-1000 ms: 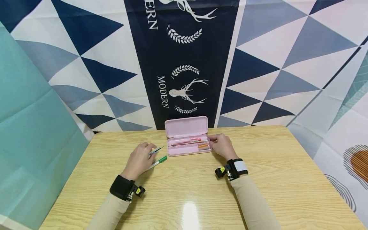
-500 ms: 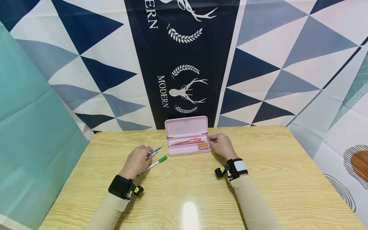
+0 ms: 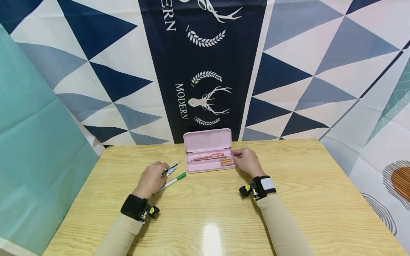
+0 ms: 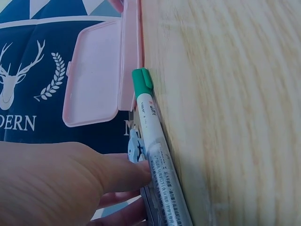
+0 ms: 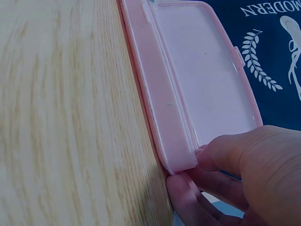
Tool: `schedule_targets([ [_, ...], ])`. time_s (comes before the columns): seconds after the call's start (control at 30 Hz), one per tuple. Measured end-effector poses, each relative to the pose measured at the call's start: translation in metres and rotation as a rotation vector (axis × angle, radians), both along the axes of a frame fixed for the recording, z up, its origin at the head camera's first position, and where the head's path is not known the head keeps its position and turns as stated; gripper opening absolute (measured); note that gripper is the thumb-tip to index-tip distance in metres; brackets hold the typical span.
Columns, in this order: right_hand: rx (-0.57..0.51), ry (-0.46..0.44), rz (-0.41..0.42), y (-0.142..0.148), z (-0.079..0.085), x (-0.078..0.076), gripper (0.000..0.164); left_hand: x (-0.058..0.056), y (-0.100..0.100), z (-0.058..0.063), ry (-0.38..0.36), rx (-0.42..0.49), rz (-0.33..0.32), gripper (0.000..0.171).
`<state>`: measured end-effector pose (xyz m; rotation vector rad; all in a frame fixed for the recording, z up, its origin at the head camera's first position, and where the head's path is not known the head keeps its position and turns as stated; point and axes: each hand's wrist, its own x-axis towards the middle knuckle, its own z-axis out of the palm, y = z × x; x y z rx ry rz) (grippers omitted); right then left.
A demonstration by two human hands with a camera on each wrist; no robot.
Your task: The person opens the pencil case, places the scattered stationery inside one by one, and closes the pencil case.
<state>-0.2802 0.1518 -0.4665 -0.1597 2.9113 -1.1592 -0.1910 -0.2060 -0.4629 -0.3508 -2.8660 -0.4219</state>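
Note:
An opened pink pencil case (image 3: 205,165) stands at the back of the table, its lid (image 3: 208,140) raised. My right hand (image 3: 248,161) grips its right end, thumb at the rim and fingers against the outside in the right wrist view. Inside lie pink pens or pencils (image 3: 208,157) and an orange-and-white block (image 3: 226,162). Left of the case, my left hand (image 3: 152,179) pinches a slim light blue item (image 4: 135,145), its kind mostly hidden by the fingers. A dark-tipped pencil (image 3: 174,165) sticks out past the fingertips. Beside the thumb lies a white marker with a green cap (image 4: 153,127).
The wooden table (image 3: 205,202) runs up to a patterned cloth backdrop (image 3: 205,71). A teal cloth (image 3: 41,142) hangs along the left side. Both wrists carry a strapped camera.
My left hand has drawn back a little to the left, its fingers closing around the light blue item. More of the marker shows now. The right hand has stayed on the case.

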Motion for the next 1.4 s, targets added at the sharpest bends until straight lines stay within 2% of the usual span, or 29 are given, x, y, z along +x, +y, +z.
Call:
schedule_targets([
  [0.5,0.011,0.008,0.008,0.001,0.001,0.001,0.032,-0.002,0.001,0.000,-0.020,-0.014,0.004,0.026],
  [1.0,-0.009,-0.027,-0.006,0.001,0.000,0.000,0.031,-0.003,0.002,0.002,0.017,-0.030,-0.014,0.025],
  [1.23,-0.002,-0.016,-0.003,0.001,-0.001,0.000,0.031,-0.005,0.002,0.012,0.070,-0.034,-0.024,0.024],
  [1.4,-0.003,-0.023,-0.010,0.001,0.000,0.000,0.031,-0.008,0.001,0.022,0.077,-0.036,-0.038,0.025],
])
